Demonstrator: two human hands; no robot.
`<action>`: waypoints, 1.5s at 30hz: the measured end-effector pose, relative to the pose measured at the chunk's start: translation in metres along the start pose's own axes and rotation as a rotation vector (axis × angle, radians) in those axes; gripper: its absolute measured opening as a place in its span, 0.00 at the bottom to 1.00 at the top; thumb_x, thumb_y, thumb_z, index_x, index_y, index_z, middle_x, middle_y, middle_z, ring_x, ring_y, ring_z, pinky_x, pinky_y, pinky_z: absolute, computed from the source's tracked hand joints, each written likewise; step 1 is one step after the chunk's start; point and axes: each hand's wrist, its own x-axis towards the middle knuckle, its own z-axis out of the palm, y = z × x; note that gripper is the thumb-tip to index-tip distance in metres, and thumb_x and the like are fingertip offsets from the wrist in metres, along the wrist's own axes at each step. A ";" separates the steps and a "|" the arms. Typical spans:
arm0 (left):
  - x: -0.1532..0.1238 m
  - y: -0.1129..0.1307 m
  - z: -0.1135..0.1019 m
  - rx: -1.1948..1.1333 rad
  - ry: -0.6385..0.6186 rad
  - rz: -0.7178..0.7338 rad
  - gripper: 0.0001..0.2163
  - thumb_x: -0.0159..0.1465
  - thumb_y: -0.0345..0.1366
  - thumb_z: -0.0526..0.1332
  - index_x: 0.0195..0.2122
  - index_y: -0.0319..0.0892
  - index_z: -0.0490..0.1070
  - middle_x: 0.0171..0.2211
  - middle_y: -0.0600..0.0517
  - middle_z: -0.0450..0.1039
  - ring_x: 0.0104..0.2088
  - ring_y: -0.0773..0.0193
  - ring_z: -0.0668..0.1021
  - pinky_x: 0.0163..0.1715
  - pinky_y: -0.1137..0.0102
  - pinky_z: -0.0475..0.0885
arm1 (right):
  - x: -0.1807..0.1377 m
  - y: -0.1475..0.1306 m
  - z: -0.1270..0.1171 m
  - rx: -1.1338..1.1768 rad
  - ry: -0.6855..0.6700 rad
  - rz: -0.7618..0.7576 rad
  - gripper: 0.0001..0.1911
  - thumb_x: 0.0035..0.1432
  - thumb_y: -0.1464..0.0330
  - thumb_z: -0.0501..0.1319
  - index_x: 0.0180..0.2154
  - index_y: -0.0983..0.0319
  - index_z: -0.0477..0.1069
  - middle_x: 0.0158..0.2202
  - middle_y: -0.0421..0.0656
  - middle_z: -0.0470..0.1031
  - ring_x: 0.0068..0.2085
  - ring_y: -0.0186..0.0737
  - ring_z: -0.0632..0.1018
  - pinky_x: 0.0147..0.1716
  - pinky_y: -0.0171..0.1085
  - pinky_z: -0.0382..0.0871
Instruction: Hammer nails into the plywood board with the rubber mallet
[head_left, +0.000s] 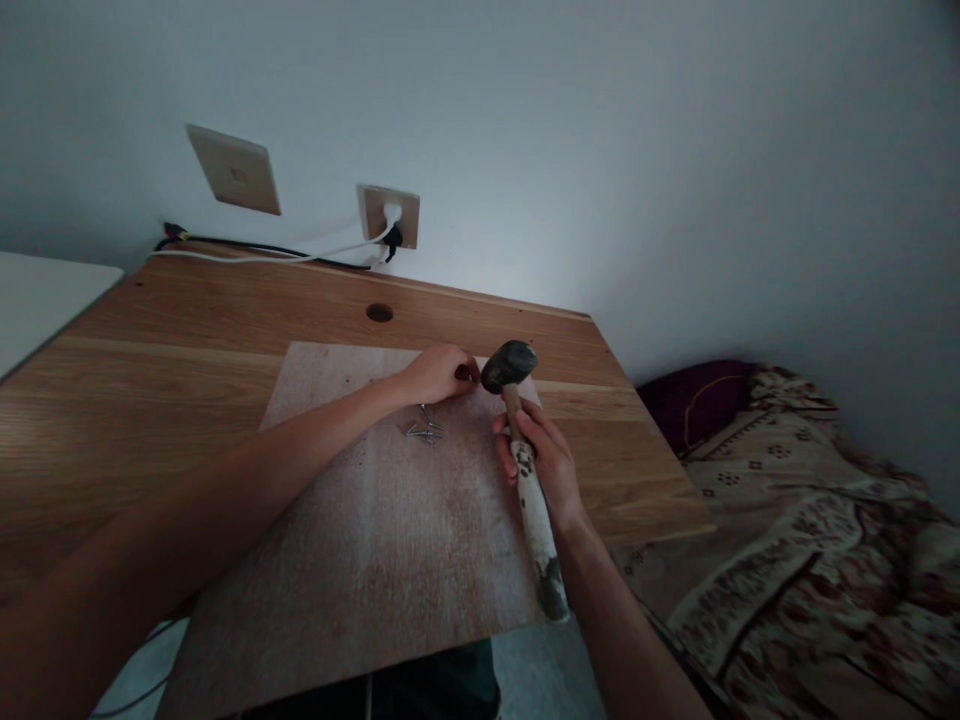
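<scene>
My right hand point(549, 455) is wrapped around the upper handle of a mallet point(535, 500) with a dark head and a worn, white-patched wooden handle. The mallet's head points away from me, above the far right part of a thin board point(405, 540). On that board, near its far edge, my left hand point(444, 373) is closed in a pinch just left of the mallet head. What its fingertips hold, if anything, is too small to make out. Several metal screws or nails point(426, 432) lie in a loose pile on the board, close to my left wrist.
Under the board is a wooden desk point(637, 480) with a round cable hole point(379, 312). Plugs and cables run from a wall socket point(409, 215) along the back. A white panel point(52, 295) stands at left. Patterned bedding point(787, 500) lies to the right.
</scene>
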 end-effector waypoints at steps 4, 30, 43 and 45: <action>-0.001 0.001 0.000 0.009 -0.026 0.015 0.07 0.60 0.28 0.65 0.36 0.39 0.84 0.29 0.51 0.81 0.29 0.63 0.78 0.31 0.70 0.66 | 0.000 0.001 0.001 0.006 0.000 0.010 0.12 0.62 0.58 0.66 0.43 0.57 0.75 0.34 0.38 0.80 0.17 0.28 0.67 0.11 0.31 0.58; -0.001 -0.001 -0.001 0.007 0.017 0.013 0.04 0.59 0.32 0.70 0.36 0.40 0.83 0.30 0.50 0.80 0.29 0.63 0.78 0.33 0.70 0.68 | 0.001 0.001 0.000 -0.046 0.027 -0.003 0.15 0.59 0.56 0.68 0.44 0.57 0.74 0.32 0.37 0.79 0.16 0.29 0.67 0.11 0.32 0.57; -0.003 0.000 -0.002 0.010 0.018 0.034 0.05 0.59 0.29 0.67 0.34 0.40 0.83 0.28 0.52 0.78 0.28 0.64 0.77 0.31 0.70 0.67 | -0.002 0.001 0.003 -0.039 0.024 -0.037 0.15 0.61 0.56 0.66 0.47 0.56 0.75 0.34 0.38 0.80 0.17 0.29 0.67 0.12 0.32 0.56; -0.003 0.000 -0.002 0.014 0.011 0.039 0.05 0.59 0.30 0.67 0.35 0.40 0.83 0.29 0.52 0.79 0.28 0.64 0.77 0.31 0.70 0.67 | -0.002 0.001 0.003 -0.047 0.033 -0.041 0.15 0.61 0.57 0.66 0.47 0.55 0.75 0.34 0.38 0.80 0.16 0.29 0.67 0.12 0.33 0.57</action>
